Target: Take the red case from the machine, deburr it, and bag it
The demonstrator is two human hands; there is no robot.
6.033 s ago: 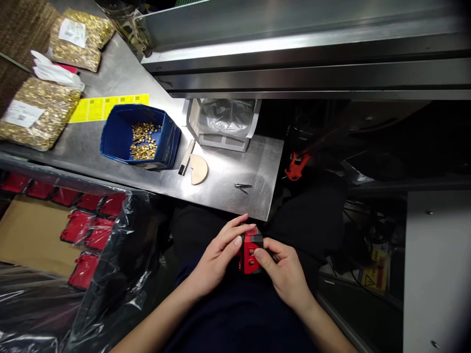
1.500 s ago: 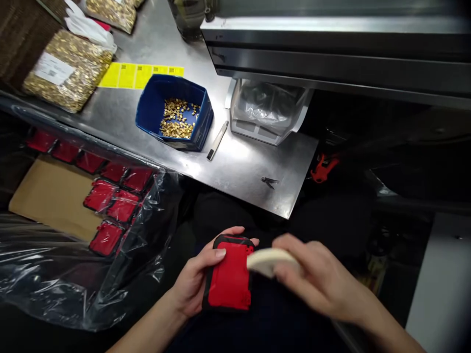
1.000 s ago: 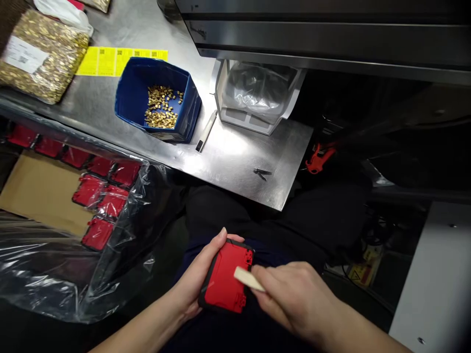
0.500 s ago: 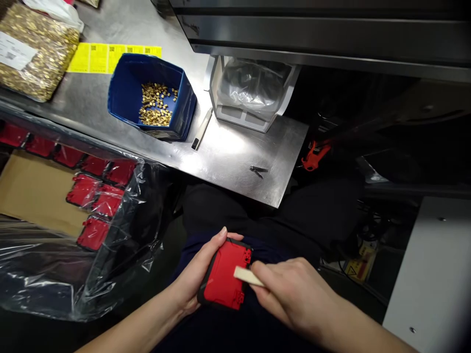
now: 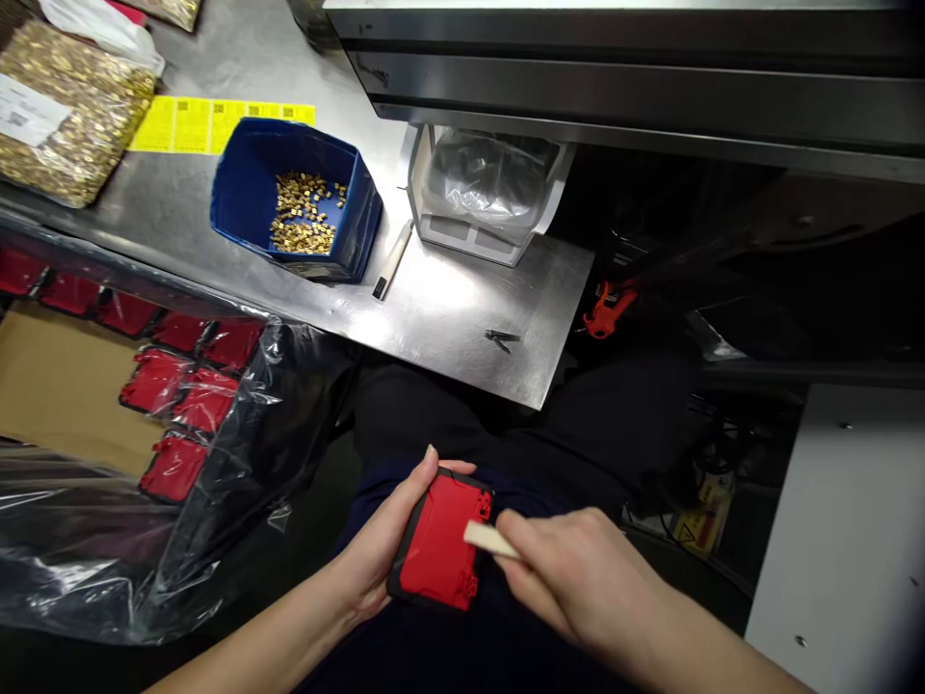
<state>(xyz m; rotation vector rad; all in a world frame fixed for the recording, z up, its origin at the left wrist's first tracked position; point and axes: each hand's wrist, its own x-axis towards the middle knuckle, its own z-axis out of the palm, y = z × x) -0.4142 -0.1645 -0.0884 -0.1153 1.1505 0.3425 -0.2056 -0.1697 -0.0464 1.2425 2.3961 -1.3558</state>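
My left hand (image 5: 386, 540) is closed around the left side of a red plastic part with a black rim (image 5: 439, 542), held above my lap. The part's red face is turned up, with small hinge-like details along its right edge. In my right hand (image 5: 570, 569) is a flat, pale stick (image 5: 489, 540), gripped like a handle. The stick's blunt end lies over the right half of the red face; whether it touches the surface I cannot tell. The rest of the stick is hidden inside my fist.
On the metal bench (image 5: 462, 347) stand a blue bin (image 5: 238, 207) of small brass pieces and a grey bin (image 5: 516, 253) with clear plastic. A pale pen-like tool (image 5: 394, 260) and small clippers (image 5: 501, 338) lie there. At left, a plastic-lined box (image 5: 289, 386) holds several red parts (image 5: 173, 467).
The view has shifted slightly. Both hands keep their hold on the red part and the stick, with hardly any movement between them.
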